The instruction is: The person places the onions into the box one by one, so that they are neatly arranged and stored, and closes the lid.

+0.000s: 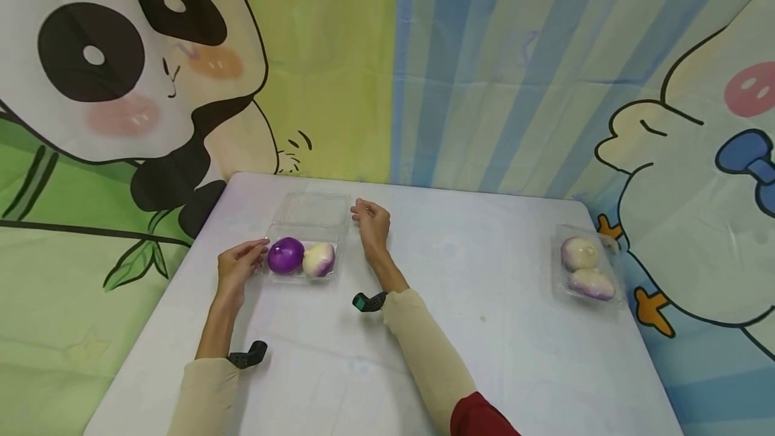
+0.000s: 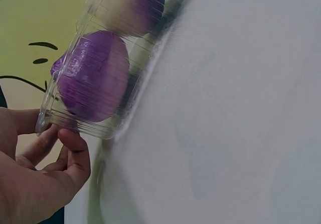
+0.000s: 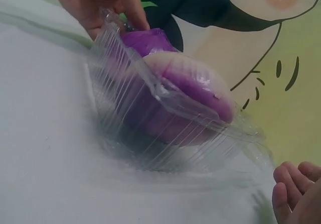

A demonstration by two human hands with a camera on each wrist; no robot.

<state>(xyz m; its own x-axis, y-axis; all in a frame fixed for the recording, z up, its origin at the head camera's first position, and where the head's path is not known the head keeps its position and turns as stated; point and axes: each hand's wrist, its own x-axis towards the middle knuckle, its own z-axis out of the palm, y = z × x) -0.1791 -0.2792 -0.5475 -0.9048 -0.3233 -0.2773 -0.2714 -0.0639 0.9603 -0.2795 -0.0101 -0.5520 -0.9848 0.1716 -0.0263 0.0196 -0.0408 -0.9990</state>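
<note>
An open clear plastic clamshell box stands at the left of the table, its lid laid back toward the far edge. Inside, a glossy purple onion sits beside a white-and-purple, turnip-like vegetable. At the box's left side, my left hand pinches the rim between thumb and fingers, as the left wrist view shows. My right hand hovers by the lid's right edge with loosely bent fingers and nothing in them. Whether its fingertips touch the lid I cannot tell.
A second clear box holding two pale vegetables lies near the right edge of the white table. A cartoon-printed curtain hangs behind the table. Small black devices are strapped at both wrists.
</note>
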